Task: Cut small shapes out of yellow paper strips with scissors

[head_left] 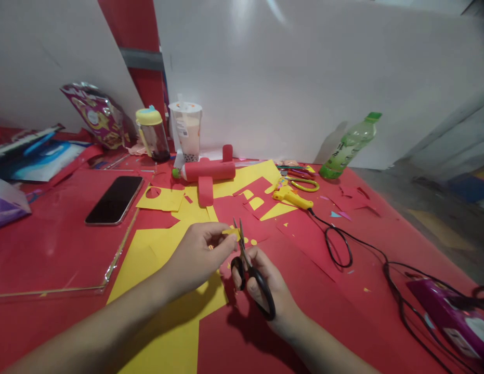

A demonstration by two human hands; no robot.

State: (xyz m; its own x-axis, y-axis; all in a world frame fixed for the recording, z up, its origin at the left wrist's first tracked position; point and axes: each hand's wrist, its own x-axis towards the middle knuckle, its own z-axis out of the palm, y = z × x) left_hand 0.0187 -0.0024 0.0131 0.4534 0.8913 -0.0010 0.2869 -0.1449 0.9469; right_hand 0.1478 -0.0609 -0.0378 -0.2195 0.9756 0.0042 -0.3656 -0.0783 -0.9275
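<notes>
In the middle of the head view, my left hand (200,254) pinches a small piece of yellow paper (231,232) between thumb and fingers. My right hand (271,288) has its fingers through the black handles of a pair of scissors (245,262). The slightly parted blades point away from me, and the yellow paper lies at them. Under my hands are large yellow sheets (164,332) and red paper. Small yellow cut-outs (253,242) lie just beyond the scissors. Farther back rests a red paper-wrapped bottle (210,170) with a green cap and red paper flaps.
A yellow glue gun (292,197) trails a black cord to a purple power strip (452,317) at right. Behind stand a green bottle (349,145), a bubble tea cup (188,130) and a yellow-lidded bottle (152,135). A phone (115,201) and snack bag (95,115) are at left.
</notes>
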